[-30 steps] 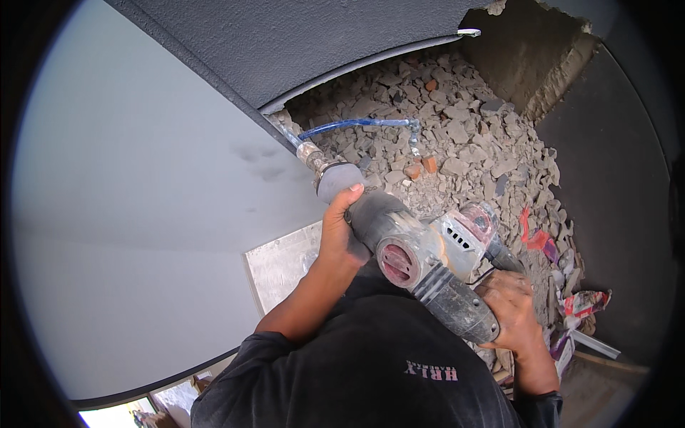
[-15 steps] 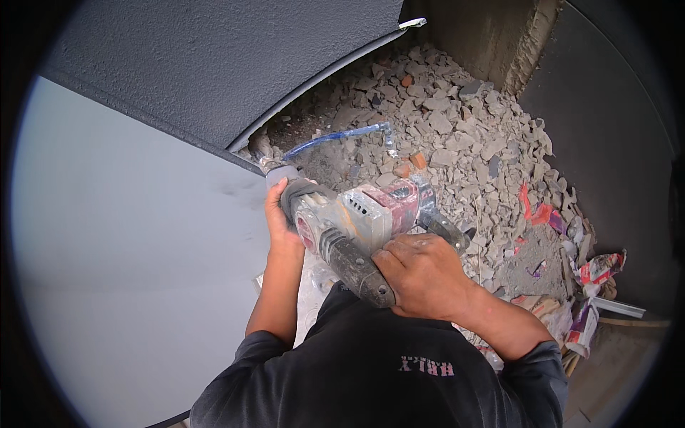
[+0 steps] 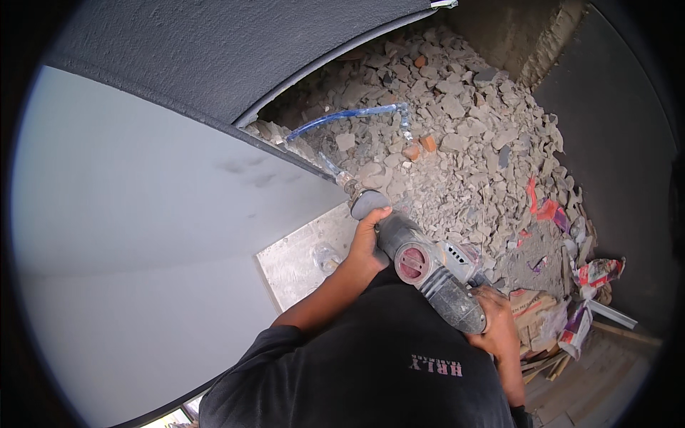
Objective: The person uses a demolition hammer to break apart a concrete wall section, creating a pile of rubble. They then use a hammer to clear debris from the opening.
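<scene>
A dusty grey and red demolition hammer [image 3: 446,285] lies slantwise in front of my chest, its nose toward the far left. My left hand [image 3: 367,246] is wrapped around its dark front grip, just behind a round grey collar [image 3: 369,203]. At the rear, my right hand [image 3: 494,322] is closed on the handle, part of which the motor housing hides. From the nose a chisel bit [image 3: 330,164] reaches the broken edge [image 3: 303,151] of the wall; whether the tip touches is too small to tell.
Grey rubble [image 3: 457,128] with some orange brick pieces is heaped ahead and right. A blue pipe [image 3: 349,114] bends across it. A pale wall [image 3: 143,200] stands left, a dark panel [image 3: 614,143] right. A pale board [image 3: 307,246] lies below; torn bags [image 3: 599,271] lie near right.
Both hands have drawn the demolition hammer back and to the right. Its bit has left the far corner and now lies farther along the wall's edge. The view has shifted slightly.
</scene>
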Demonstrator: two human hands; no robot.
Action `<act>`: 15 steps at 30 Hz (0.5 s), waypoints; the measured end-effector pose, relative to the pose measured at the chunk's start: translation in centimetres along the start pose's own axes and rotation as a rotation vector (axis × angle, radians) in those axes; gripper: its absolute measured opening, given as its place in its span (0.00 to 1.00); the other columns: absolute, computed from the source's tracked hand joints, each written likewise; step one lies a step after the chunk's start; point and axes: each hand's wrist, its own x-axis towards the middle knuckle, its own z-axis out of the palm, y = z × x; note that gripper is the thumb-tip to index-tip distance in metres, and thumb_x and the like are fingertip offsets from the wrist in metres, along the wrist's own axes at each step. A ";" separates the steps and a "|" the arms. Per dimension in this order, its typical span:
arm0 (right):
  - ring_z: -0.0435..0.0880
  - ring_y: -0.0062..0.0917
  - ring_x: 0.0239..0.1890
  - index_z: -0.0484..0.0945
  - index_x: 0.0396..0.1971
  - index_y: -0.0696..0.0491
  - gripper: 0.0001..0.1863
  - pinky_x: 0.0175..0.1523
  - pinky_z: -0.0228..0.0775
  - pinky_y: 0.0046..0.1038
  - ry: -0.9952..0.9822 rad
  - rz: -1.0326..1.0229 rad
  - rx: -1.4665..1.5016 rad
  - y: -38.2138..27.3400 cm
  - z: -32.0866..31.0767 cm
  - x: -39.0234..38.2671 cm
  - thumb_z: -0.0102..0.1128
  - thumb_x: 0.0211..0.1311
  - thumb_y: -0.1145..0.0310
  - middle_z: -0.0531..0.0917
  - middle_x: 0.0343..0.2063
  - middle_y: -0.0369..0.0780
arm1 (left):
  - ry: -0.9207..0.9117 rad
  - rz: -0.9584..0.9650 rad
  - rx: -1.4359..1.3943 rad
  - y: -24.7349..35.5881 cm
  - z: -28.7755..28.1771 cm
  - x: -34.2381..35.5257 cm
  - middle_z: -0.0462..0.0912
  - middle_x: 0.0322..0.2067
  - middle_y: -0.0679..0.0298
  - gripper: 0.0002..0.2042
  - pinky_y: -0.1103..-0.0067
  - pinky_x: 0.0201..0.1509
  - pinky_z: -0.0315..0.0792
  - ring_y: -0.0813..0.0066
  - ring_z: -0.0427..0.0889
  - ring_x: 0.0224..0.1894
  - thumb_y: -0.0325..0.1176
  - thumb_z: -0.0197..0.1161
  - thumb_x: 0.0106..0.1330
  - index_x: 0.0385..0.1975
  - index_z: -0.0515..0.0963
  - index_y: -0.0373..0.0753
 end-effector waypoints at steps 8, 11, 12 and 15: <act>0.82 0.50 0.54 0.80 0.47 0.62 0.33 0.64 0.72 0.45 0.053 -0.010 0.088 4.2 3.7 -4.1 0.74 0.33 0.68 0.84 0.48 0.53 | -0.107 -0.030 -0.041 -2.4 -4.3 -0.4 0.84 0.46 0.53 0.19 0.59 0.59 0.77 0.56 0.84 0.48 0.39 0.67 0.62 0.49 0.77 0.35; 0.82 0.50 0.54 0.80 0.47 0.62 0.31 0.64 0.72 0.45 0.090 -0.136 0.133 3.7 4.8 -2.2 0.73 0.36 0.70 0.84 0.47 0.52 | -0.122 0.078 0.033 -0.4 -2.1 -2.8 0.84 0.47 0.47 0.21 0.58 0.60 0.77 0.52 0.84 0.49 0.40 0.66 0.63 0.50 0.76 0.32; 0.82 0.49 0.54 0.80 0.47 0.61 0.30 0.64 0.73 0.45 0.089 -0.156 0.146 3.3 4.8 -1.5 0.73 0.36 0.71 0.84 0.47 0.52 | -0.129 0.127 0.097 0.2 -0.6 -4.1 0.84 0.46 0.46 0.21 0.58 0.60 0.77 0.51 0.84 0.49 0.40 0.66 0.63 0.49 0.76 0.31; 0.82 0.48 0.55 0.80 0.47 0.60 0.29 0.64 0.73 0.44 0.077 -0.229 0.177 2.0 4.4 0.4 0.74 0.37 0.73 0.84 0.47 0.51 | -0.104 0.244 0.203 1.8 0.6 -5.4 0.84 0.43 0.47 0.20 0.59 0.59 0.77 0.50 0.85 0.46 0.41 0.66 0.63 0.46 0.77 0.30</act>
